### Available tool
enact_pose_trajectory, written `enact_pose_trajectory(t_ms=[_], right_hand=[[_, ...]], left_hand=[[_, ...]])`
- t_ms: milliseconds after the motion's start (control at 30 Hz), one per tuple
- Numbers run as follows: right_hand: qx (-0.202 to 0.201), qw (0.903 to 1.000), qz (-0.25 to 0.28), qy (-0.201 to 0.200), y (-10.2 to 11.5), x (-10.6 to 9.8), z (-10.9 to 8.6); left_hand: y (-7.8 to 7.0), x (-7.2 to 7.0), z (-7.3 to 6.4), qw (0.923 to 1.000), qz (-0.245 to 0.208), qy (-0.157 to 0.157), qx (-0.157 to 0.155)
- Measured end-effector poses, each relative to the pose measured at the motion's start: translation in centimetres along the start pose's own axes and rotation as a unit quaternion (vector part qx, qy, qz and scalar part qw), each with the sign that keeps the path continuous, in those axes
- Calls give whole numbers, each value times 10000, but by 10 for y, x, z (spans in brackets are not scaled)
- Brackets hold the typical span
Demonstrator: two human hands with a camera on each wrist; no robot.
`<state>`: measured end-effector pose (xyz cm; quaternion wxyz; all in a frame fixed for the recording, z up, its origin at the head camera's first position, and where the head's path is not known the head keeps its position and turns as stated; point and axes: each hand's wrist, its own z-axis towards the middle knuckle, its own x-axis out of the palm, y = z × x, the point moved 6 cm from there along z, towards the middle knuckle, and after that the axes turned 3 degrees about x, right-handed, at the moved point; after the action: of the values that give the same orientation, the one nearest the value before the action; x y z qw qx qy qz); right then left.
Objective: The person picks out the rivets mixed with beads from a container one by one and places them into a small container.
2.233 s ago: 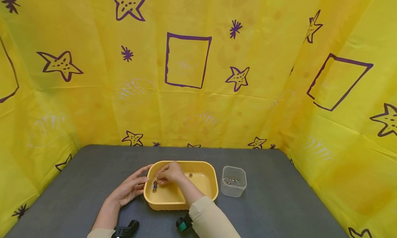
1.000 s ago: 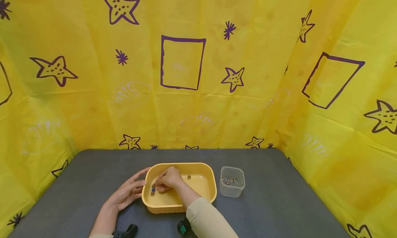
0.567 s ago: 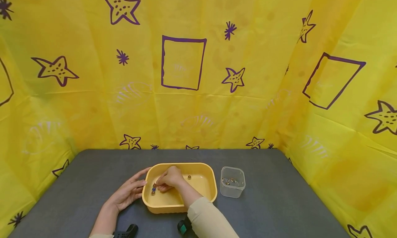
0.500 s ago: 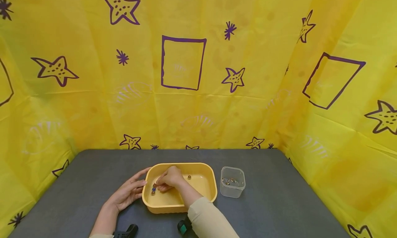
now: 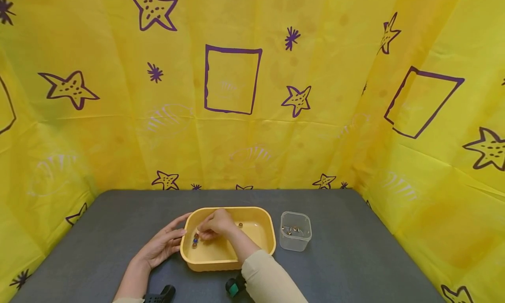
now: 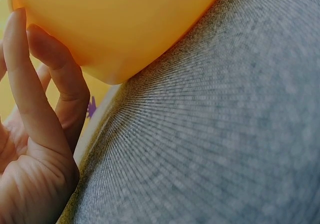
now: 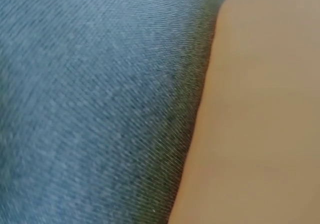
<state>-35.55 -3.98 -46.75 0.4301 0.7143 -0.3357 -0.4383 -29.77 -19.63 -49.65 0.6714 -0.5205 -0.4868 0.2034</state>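
A yellow plastic tub (image 5: 221,252) stands on the dark table, its left side touched by the fingers of my left hand (image 5: 162,246). In the left wrist view, that hand's fingers are loosely bent against the tub's outer wall. Inside the tub, my right hand (image 5: 218,224) reaches down with curled fingers, fingertips at the far end of a short row of small round marbles or beads: brown ones and a blue marble (image 5: 195,240). Whether the fingertips pinch one is hidden. Another brown marble (image 5: 240,225) lies farther right. The right wrist view shows only tub wall and cloth.
Right of the tub stands a clear plastic container (image 5: 295,246) with several small shiny pieces in it. The grey cloth table (image 5: 347,250) extends to both sides. A yellow curtain (image 5: 236,140) with purple drawings hangs around the back and sides.
Right hand has risen slightly toward the tub's far side in the last half second. The row of marbles and the left hand stay in place.
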Motion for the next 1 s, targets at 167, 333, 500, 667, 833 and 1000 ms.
enact_pose_trajectory(t_ms=[167,333,500,667,833,1000], right_hand=[[-150,9996,171,187,1,-6,1],[-209,9971,577,441,1,-17,1],[-366,9936,866,621,2,-29,-2],[-506,9890,1148,778,3,-39,-5],[-554,9840,1465,852,2,-50,-8],[-553,9807,1645,897,1,-62,-12]], left_hand=[[1,-1,0,10000,0,18,-9],[1,-1,0,9999,100,-50,-33],[2,-2,1,9995,210,-202,-83],[2,-3,1,9995,164,-249,-105],[2,-2,1,9995,107,-282,-117],[2,-2,1,9997,40,-213,-83]])
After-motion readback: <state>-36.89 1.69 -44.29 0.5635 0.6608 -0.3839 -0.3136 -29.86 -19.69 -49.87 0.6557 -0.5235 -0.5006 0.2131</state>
